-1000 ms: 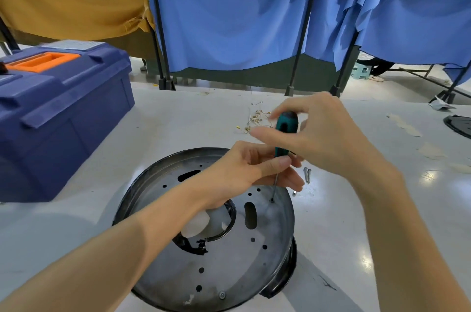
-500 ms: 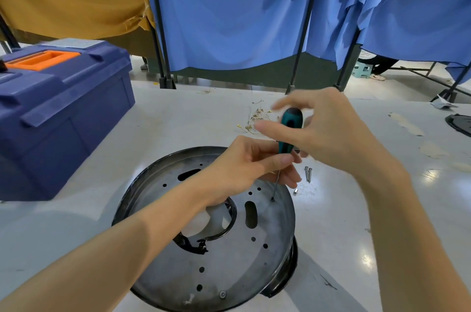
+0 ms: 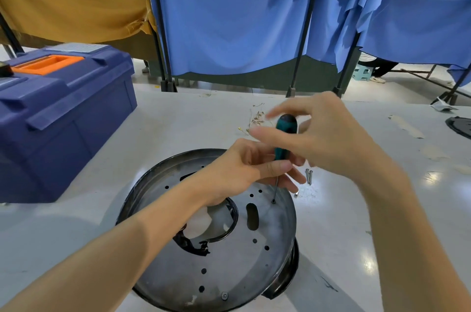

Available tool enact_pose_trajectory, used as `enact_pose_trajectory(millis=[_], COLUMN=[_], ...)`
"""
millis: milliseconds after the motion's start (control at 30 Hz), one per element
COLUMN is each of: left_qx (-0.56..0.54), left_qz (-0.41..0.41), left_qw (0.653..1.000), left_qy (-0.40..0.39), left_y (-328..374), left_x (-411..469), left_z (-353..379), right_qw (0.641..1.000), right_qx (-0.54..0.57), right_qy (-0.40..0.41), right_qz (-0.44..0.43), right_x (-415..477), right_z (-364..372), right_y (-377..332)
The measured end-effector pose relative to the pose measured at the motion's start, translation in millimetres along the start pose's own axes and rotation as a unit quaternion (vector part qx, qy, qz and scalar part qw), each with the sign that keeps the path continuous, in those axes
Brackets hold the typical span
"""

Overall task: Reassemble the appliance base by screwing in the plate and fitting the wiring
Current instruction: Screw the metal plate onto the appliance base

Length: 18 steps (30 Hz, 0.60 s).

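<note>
A round grey metal plate (image 3: 229, 268) with several holes lies on the black appliance base on the white table. A teal-handled screwdriver (image 3: 285, 133) stands upright, its tip on a screw (image 3: 273, 201) at the plate's far right rim. My left hand (image 3: 244, 171) pinches the screwdriver's lower handle and shaft. My right hand (image 3: 323, 136) pinches the handle's top, its fingers blurred. One screw (image 3: 224, 295) sits fastened at the plate's near edge.
Two loose screws (image 3: 309, 176) lie on the table just right of the plate. A small pile of brass parts (image 3: 256, 118) lies behind my hands. A blue toolbox (image 3: 58, 113) stands at the left. A dark round part (image 3: 460, 126) sits at the far right edge.
My right hand's fingers have shifted round the top of the handle, twisting it. The screwdriver stays on the same screw and my left hand keeps its place.
</note>
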<state>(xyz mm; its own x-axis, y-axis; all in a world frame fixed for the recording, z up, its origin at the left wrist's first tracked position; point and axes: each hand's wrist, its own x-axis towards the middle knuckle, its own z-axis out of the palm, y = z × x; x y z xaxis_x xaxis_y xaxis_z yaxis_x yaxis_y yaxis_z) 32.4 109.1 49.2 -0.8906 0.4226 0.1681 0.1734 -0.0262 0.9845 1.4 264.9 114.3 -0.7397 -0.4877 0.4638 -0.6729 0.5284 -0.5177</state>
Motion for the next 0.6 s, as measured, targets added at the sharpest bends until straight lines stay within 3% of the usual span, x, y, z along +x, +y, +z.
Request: enact_pose_trajectory(millis=[67,167,267,367,500,600], left_qx=[-0.004,-0.013,-0.010,-0.020,-0.014,-0.021], left_qz=[-0.011,-0.011,0.002,0.000,-0.005,-0.010], left_qw=[1.000,1.000,0.998,0.999,1.000,0.999], left_qy=[-0.004,0.014,0.064,0.047,0.027,0.024], left_y=[0.9,-1.5,-4.5,-5.4,-6.4,-6.6], left_x=[-0.5,1.0,3.3,5.1,3.5,2.4], left_z=[-2.8,1.9,6.1,4.8,3.0,2.4], right_qw=[0.994,0.993,0.996,0.990,0.996,0.991], right_qx=[0.101,0.117,0.020,-0.092,0.085,0.133], right_qy=[-0.036,0.011,0.080,0.101,-0.024,0.001], right_qz=[-0.016,0.002,0.029,0.040,0.025,0.029], right_x=[-3.4,-2.7,1.7,2.8,-4.3,-4.8], right_z=[-9.8,-6.3,5.0,1.9,-13.9,-11.8], right_y=[0.0,-0.7,-1.0,2.0,4.4,4.8])
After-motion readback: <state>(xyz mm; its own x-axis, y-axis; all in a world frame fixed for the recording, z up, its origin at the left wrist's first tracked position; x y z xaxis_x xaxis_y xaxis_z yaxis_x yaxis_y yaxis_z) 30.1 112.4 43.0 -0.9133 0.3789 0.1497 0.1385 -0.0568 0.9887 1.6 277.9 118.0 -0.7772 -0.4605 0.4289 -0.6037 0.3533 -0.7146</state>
